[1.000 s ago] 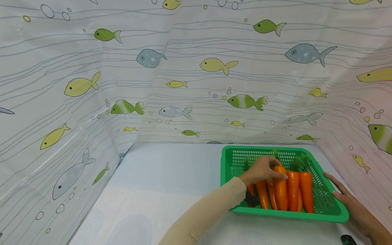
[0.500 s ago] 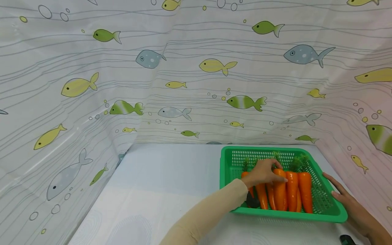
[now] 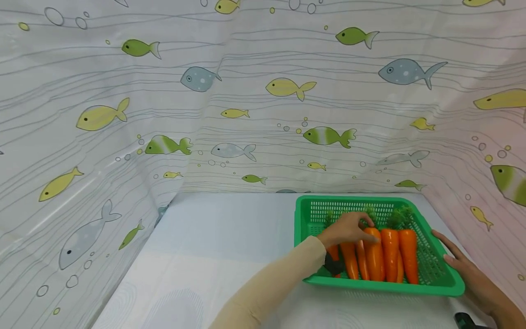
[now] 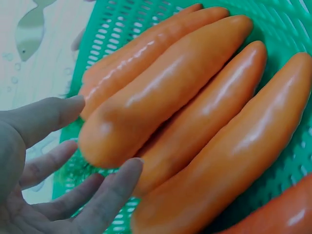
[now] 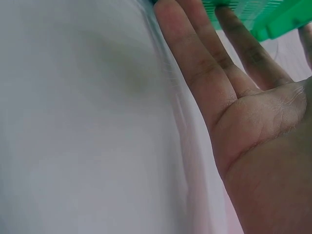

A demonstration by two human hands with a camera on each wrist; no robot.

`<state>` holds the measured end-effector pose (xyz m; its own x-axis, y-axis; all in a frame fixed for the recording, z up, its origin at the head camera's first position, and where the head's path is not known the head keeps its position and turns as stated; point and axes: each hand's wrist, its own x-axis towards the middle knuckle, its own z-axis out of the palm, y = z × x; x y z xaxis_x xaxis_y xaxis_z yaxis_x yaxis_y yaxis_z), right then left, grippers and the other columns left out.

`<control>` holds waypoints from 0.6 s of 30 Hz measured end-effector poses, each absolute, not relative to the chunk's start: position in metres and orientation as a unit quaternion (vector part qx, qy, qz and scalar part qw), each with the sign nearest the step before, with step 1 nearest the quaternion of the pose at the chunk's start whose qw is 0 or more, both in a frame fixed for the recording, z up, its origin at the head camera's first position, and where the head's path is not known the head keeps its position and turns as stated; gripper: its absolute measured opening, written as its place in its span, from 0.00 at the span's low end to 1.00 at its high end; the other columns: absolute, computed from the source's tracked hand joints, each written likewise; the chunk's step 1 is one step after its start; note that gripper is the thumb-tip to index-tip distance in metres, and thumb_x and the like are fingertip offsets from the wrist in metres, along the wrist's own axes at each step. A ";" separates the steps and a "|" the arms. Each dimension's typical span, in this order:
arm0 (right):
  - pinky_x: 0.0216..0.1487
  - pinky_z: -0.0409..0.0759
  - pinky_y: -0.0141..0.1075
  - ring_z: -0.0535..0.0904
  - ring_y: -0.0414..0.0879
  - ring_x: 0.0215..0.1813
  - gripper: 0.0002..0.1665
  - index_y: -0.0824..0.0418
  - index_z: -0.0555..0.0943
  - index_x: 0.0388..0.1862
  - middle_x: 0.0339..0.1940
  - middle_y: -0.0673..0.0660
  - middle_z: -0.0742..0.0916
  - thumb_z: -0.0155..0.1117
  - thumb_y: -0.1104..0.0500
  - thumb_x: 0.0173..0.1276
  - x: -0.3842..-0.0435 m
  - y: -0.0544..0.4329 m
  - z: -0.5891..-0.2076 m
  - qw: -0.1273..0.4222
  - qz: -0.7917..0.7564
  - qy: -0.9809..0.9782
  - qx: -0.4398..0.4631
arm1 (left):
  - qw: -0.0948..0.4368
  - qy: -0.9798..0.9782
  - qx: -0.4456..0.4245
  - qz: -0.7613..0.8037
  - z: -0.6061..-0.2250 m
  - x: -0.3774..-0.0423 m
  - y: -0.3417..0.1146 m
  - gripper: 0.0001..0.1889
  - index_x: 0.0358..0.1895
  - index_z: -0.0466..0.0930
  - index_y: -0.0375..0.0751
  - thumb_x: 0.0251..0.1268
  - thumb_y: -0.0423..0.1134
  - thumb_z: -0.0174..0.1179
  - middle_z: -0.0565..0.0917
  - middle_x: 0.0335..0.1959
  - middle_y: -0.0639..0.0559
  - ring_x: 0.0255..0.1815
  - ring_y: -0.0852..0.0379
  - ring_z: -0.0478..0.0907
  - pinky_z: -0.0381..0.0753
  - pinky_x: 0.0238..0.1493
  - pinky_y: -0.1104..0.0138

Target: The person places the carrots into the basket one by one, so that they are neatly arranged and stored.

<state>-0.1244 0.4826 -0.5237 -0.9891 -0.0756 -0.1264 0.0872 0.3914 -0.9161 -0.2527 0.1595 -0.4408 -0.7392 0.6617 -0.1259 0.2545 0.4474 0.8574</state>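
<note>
A green plastic basket [image 3: 382, 286] holds several orange toy carrots with leafy green tops. My left hand [image 3: 347, 228] is over the row, its thumb and fingers spread about the thick end of one carrot [image 3: 375, 260]. In the left wrist view that carrot [image 4: 165, 92] lies between the thumb [image 4: 53, 114] and the fingers [image 4: 117, 195], which are apart and not closed round it. At the basket's right side, my right hand [image 3: 464, 265] rests its fingers on the rim. Those fingers look nearly straight in the right wrist view, where the basket [image 5: 287, 19] shows only at the top.
The basket stands on a white table [image 3: 213, 246], toward the right. Behind and to both sides hangs a white sheet [image 3: 255, 55] printed with fish. More carrots [image 3: 408, 256] lie alongside, and a dark device [image 3: 334, 265] sits under the left wrist.
The carrot's thick end has sunk slightly, level with its neighbours, and my left hand has drawn a little left off it. My right hand stays at the basket's rim.
</note>
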 end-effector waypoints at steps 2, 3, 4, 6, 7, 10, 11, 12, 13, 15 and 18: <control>0.45 0.77 0.29 0.56 0.35 0.71 0.36 0.30 0.35 0.84 0.84 0.49 0.30 0.34 0.46 0.87 -0.127 0.482 -0.521 0.084 -0.552 0.830 0.006 | 0.232 0.818 0.282 0.445 -0.437 -0.258 0.152 0.17 0.53 0.83 0.48 0.64 0.43 0.74 0.81 0.49 0.56 0.38 0.61 0.81 0.85 0.37 0.65; 0.45 0.78 0.31 0.60 0.35 0.68 0.36 0.30 0.35 0.84 0.84 0.53 0.30 0.34 0.45 0.87 -0.129 0.482 -0.520 0.088 -0.551 0.830 0.007 | 0.231 0.816 0.285 0.447 -0.434 -0.261 0.148 0.17 0.54 0.83 0.46 0.65 0.43 0.73 0.81 0.51 0.54 0.39 0.60 0.82 0.86 0.37 0.65; 0.45 0.79 0.34 0.62 0.38 0.67 0.36 0.30 0.34 0.84 0.84 0.58 0.30 0.34 0.45 0.87 -0.130 0.482 -0.518 0.095 -0.550 0.830 0.007 | 0.234 0.810 0.286 0.455 -0.431 -0.264 0.142 0.17 0.55 0.83 0.44 0.66 0.42 0.72 0.81 0.52 0.51 0.39 0.57 0.83 0.87 0.38 0.63; 0.48 0.82 0.43 0.64 0.37 0.62 0.36 0.30 0.34 0.84 0.83 0.63 0.31 0.34 0.45 0.87 -0.131 0.482 -0.517 0.098 -0.547 0.831 0.004 | 0.232 0.801 0.296 0.466 -0.423 -0.269 0.128 0.17 0.57 0.82 0.41 0.69 0.42 0.70 0.81 0.55 0.47 0.41 0.51 0.86 0.88 0.40 0.59; 0.49 0.84 0.49 0.66 0.44 0.64 0.36 0.31 0.34 0.84 0.83 0.65 0.31 0.34 0.45 0.87 -0.131 0.482 -0.516 0.098 -0.545 0.833 0.005 | 0.228 0.799 0.302 0.467 -0.419 -0.273 0.120 0.18 0.58 0.81 0.41 0.70 0.42 0.69 0.81 0.56 0.47 0.41 0.51 0.86 0.89 0.40 0.59; 0.52 0.77 0.73 0.57 0.73 0.73 0.38 0.35 0.34 0.85 0.83 0.68 0.33 0.39 0.45 0.87 -0.130 0.482 -0.508 0.084 -0.515 0.853 0.009 | 0.206 0.794 0.326 0.470 -0.408 -0.282 0.091 0.18 0.60 0.80 0.39 0.72 0.43 0.67 0.81 0.56 0.45 0.42 0.54 0.86 0.89 0.40 0.59; 0.52 0.72 0.78 0.53 0.81 0.73 0.40 0.37 0.34 0.86 0.83 0.71 0.35 0.41 0.45 0.87 -0.130 0.483 -0.505 0.078 -0.503 0.861 0.013 | 0.187 0.798 0.341 0.461 -0.404 -0.286 0.080 0.18 0.60 0.80 0.39 0.73 0.43 0.66 0.82 0.56 0.45 0.42 0.56 0.86 0.89 0.39 0.61; 0.50 0.67 0.82 0.50 0.87 0.70 0.41 0.39 0.34 0.86 0.82 0.74 0.38 0.43 0.45 0.86 -0.129 0.483 -0.501 0.076 -0.491 0.868 0.018 | 0.166 0.804 0.354 0.448 -0.400 -0.289 0.068 0.18 0.60 0.80 0.39 0.73 0.43 0.66 0.82 0.56 0.45 0.43 0.58 0.85 0.88 0.39 0.63; 0.49 0.64 0.83 0.50 0.89 0.69 0.43 0.42 0.35 0.86 0.81 0.78 0.41 0.45 0.44 0.86 -0.128 0.483 -0.496 0.074 -0.475 0.876 0.024 | 0.142 0.812 0.366 0.432 -0.397 -0.292 0.055 0.18 0.60 0.80 0.39 0.74 0.43 0.65 0.83 0.57 0.44 0.44 0.60 0.84 0.87 0.40 0.66; 0.48 0.63 0.84 0.53 0.89 0.68 0.46 0.48 0.36 0.87 0.79 0.81 0.48 0.49 0.43 0.84 -0.127 0.484 -0.486 0.068 -0.440 0.895 0.034 | 0.089 0.826 0.386 0.401 -0.391 -0.296 0.029 0.18 0.61 0.80 0.38 0.75 0.42 0.64 0.83 0.58 0.43 0.47 0.58 0.84 0.86 0.43 0.68; 0.47 0.65 0.83 0.61 0.88 0.66 0.47 0.55 0.39 0.87 0.77 0.83 0.54 0.50 0.41 0.83 -0.124 0.485 -0.472 0.054 -0.402 0.912 0.053 | 0.006 0.855 0.388 0.344 -0.388 -0.295 -0.008 0.18 0.63 0.80 0.38 0.75 0.40 0.63 0.83 0.59 0.44 0.49 0.53 0.84 0.84 0.48 0.65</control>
<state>-0.1243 0.4852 -0.4719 -0.9884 0.0532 -0.1421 0.1408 0.6708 -0.7282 -0.2953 -0.0085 -0.3877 -0.6990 0.6677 0.2562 0.6589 0.4620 0.5936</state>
